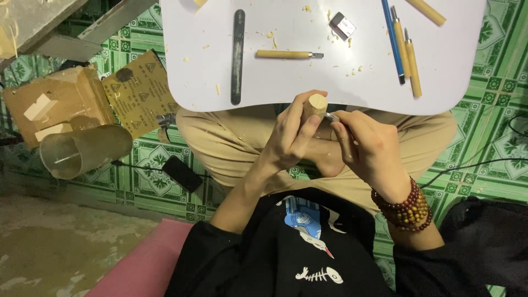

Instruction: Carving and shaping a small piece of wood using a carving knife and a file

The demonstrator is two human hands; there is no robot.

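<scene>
Most of the wooden block (315,104) lies hidden inside the left hand (294,135); the right hand (368,146) covers all but the metal tip of its carving tool (332,116). The white tabletop (451,71) and several wooden-handled tools (426,11) are cut off by the top edge.

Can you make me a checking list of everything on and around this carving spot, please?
Surface: white lap table, sprinkled with wood shavings.
Job's things: round wooden piece gripped in left hand; right hand presses a small carving tool against it.
Clutter: black file, wooden-handled knife, blue pen, two more carving tools, small metal sharpener.
Grippers: both hands closed on their things; bead bracelets on right wrist.
Cables: black cable across the green tiled floor.
Surroundings: sandpaper sheet, cardboard box, clear cup, black phone.
</scene>
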